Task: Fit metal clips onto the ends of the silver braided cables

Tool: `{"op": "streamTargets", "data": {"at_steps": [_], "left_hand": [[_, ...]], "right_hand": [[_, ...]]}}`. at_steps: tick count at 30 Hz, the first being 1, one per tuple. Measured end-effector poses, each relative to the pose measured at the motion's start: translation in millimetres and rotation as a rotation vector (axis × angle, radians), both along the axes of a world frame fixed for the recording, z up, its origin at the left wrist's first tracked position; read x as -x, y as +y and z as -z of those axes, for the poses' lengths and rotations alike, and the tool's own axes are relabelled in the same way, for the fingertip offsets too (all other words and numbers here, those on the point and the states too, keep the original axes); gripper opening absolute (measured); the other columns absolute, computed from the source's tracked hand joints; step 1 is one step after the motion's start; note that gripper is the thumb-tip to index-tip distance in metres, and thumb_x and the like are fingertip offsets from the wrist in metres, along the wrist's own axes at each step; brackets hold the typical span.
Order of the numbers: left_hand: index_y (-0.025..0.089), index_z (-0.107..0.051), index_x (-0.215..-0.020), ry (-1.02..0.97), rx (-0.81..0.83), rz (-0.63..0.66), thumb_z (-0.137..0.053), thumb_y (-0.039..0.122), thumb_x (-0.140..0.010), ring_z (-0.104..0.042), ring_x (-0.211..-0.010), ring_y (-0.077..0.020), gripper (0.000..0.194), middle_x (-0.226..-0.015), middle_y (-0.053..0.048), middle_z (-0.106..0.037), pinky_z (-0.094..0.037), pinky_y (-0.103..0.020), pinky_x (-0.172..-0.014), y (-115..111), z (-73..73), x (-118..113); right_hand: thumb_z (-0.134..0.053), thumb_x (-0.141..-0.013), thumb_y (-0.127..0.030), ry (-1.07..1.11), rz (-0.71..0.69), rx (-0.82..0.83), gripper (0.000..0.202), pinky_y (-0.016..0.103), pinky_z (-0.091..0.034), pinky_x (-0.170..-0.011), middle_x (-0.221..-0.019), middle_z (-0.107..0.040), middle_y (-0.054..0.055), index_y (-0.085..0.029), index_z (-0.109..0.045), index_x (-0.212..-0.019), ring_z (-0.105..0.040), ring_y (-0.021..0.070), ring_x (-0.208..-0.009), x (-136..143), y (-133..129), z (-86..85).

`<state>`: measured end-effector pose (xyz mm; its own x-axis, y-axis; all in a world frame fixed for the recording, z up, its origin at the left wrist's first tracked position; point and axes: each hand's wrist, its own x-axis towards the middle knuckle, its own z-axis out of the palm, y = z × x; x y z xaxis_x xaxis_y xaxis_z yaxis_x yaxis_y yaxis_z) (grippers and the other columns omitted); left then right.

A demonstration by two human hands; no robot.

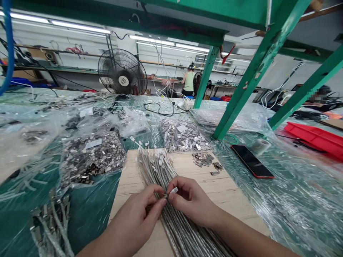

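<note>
My left hand [143, 210] is closed in a pinch, thumb and forefinger on a small metallic piece whose kind I cannot make out. Touching it from the other side, my right hand [191, 200] pinches a cable end with a white plug [174, 190] showing between thumb and finger. Both hands are over a bundle of grey braided cables [184, 233], which runs from the near edge up the wooden board [225, 191]. White tips stand at the bundle's far end. Small metal connector shells [205, 159] lie loose on the board's far right.
Bags of metal parts [92, 153] and of pale connector pieces [184, 135] stand behind the board. Finished-looking cables [50, 226] lie at lower left. To the right are a phone [252, 161], a tape roll [260, 146], a red tray [316, 139] and a green post [241, 96].
</note>
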<state>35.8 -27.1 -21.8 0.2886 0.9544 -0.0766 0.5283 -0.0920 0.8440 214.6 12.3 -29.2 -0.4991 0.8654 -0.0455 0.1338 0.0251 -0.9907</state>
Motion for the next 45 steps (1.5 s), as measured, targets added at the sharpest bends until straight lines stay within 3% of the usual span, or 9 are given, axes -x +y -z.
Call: {"op": "streamTargets", "data": {"at_steps": [8, 12, 15, 19, 24, 28, 32, 38, 45], "left_hand": [[0.027, -0.056, -0.112, 0.101, -0.134, 0.057, -0.038, 0.033, -0.097, -0.059, -0.065, -0.0144, 0.025, -0.074, 0.002, -0.066, -0.039, -0.021, -0.055, -2.1, -0.6, 0.4], [0.026, -0.059, -0.105, 0.267, -0.451, 0.126, -0.039, 0.025, -0.097, -0.067, -0.076, -0.0172, 0.021, -0.090, 0.000, -0.071, -0.048, -0.026, -0.066, -2.0, 10.9, 4.3], [0.021, -0.055, -0.117, 0.383, -0.731, 0.183, -0.041, 0.018, -0.096, -0.068, -0.076, -0.0190, 0.025, -0.092, -0.003, -0.072, -0.053, -0.029, -0.066, -3.2, 17.8, 6.7], [0.016, -0.055, -0.121, 0.439, -0.909, 0.151, -0.043, 0.013, -0.094, -0.068, -0.087, -0.0210, 0.029, -0.102, -0.007, -0.070, -0.056, -0.033, -0.074, -3.0, 17.7, 6.7], [0.027, -0.050, -0.126, 0.337, -0.690, 0.027, -0.046, 0.024, -0.095, -0.069, -0.082, -0.0167, 0.031, -0.100, 0.000, -0.072, -0.055, -0.026, -0.070, 1.6, 14.1, 9.8], [0.031, -0.051, -0.126, 0.234, -0.494, -0.027, -0.046, 0.029, -0.096, -0.069, -0.084, -0.0147, 0.030, -0.104, 0.003, -0.072, -0.051, -0.021, -0.070, 3.2, 12.9, 14.2], [0.029, -0.057, -0.114, 0.126, -0.314, 0.015, -0.042, 0.030, -0.097, -0.066, -0.091, -0.0135, 0.023, -0.104, 0.002, -0.070, -0.047, -0.020, -0.079, 2.6, 8.3, 12.8], [0.023, -0.056, -0.083, 0.058, -0.076, 0.086, -0.034, 0.034, -0.099, -0.058, -0.071, -0.0125, 0.030, -0.074, 0.004, -0.060, -0.041, -0.022, -0.065, 0.5, -0.7, 7.4], [0.024, -0.054, -0.089, 0.144, -0.067, 0.125, -0.035, 0.040, -0.098, -0.059, -0.080, -0.0163, 0.026, -0.085, 0.002, -0.063, -0.039, -0.024, -0.068, 4.6, 4.1, 6.3]], "right_hand": [[-0.057, -0.078, -0.023, -0.044, 0.073, 0.097, 0.007, 0.019, -0.023, -0.039, -0.052, -0.043, -0.007, -0.016, -0.059, -0.077, -0.035, 0.0067, -0.043, 2.5, -0.4, 5.1], [-0.056, -0.074, -0.022, 0.044, 0.099, 0.321, 0.005, 0.017, -0.019, -0.027, -0.045, -0.044, -0.008, -0.017, -0.056, -0.071, -0.027, 0.0047, -0.030, 3.4, -2.6, -0.8], [-0.057, -0.074, -0.023, 0.126, 0.093, 0.452, 0.012, 0.015, -0.020, -0.023, -0.043, -0.044, -0.008, -0.017, -0.054, -0.064, -0.024, 0.0035, -0.028, 2.5, -3.3, -6.0], [-0.060, -0.077, -0.028, 0.202, 0.042, 0.534, 0.021, 0.014, -0.023, -0.023, -0.039, -0.040, -0.008, -0.015, -0.054, -0.060, -0.024, 0.0035, -0.027, 1.6, -2.0, -6.1], [-0.053, -0.082, -0.029, 0.317, 0.074, 0.405, 0.017, 0.016, -0.033, -0.029, -0.062, -0.058, -0.002, -0.017, -0.057, -0.093, -0.040, 0.0077, -0.038, 0.3, -2.4, 0.3], [-0.054, -0.080, -0.016, 0.111, 0.079, -0.016, 0.037, 0.019, -0.039, -0.046, -0.071, -0.056, -0.003, -0.022, -0.051, -0.117, -0.045, 0.0087, -0.051, -1.0, -5.6, 3.5], [-0.056, -0.084, -0.016, 0.016, 0.051, -0.368, 0.024, 0.022, -0.041, -0.056, -0.102, -0.056, 0.004, -0.021, -0.056, -0.107, -0.052, 0.0107, -0.068, -1.6, -7.2, 5.7], [-0.055, -0.088, -0.023, -0.116, 0.002, -0.331, 0.009, 0.024, -0.037, -0.055, -0.075, -0.056, 0.000, -0.019, -0.061, -0.094, -0.048, 0.0126, -0.063, -4.3, -6.4, 3.2], [-0.061, -0.083, -0.025, -0.073, -0.026, -0.029, 0.010, 0.023, -0.032, -0.051, -0.064, -0.052, -0.003, -0.015, -0.062, -0.084, -0.043, 0.0104, -0.057, -3.3, 1.2, 1.5]]}}
